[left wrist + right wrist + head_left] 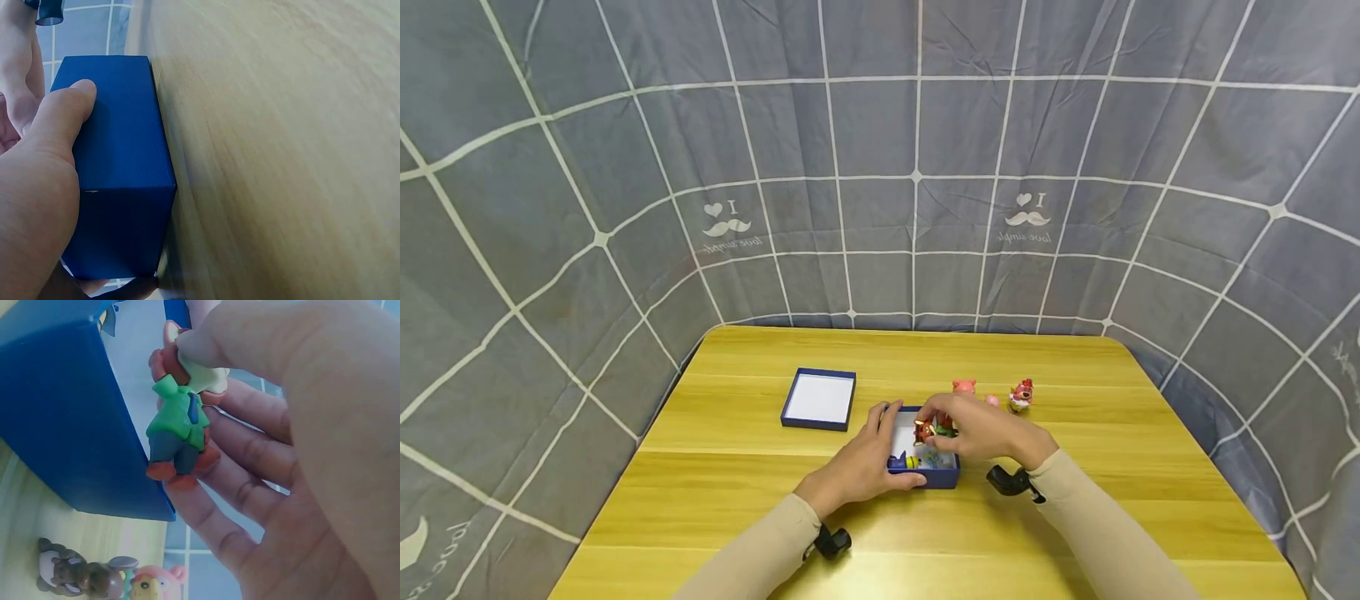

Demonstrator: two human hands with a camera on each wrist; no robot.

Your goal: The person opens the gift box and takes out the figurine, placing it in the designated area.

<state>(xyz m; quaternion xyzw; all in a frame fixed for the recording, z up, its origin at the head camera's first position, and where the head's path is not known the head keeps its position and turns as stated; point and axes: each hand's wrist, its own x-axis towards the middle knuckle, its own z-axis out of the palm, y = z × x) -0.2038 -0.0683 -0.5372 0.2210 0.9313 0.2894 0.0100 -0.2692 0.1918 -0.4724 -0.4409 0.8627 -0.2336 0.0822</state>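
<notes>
My left hand (857, 462) grips a dark blue open box (943, 478) at its left end. Its thumb lies along the near wall, as the left wrist view also shows, and its fingers reach the far side. Over the box, my right hand (973, 429) pinches a fox figurine (178, 419) by the head between thumb and fingers. The figurine wears a green shirt, a blue tie and dark trousers, and is beside the box wall in the right wrist view. Inside the box lies a blue-and-yellow figurine (898, 462); my hands hide part of the interior.
A shallow blue lid with a white inside (820, 396) lies back left on the wooden table (715, 492). Beyond my right hand stand a pink figurine (964, 386) and a red-and-pink one (1021, 396). A brown figurine (81, 572) shows in the right wrist view.
</notes>
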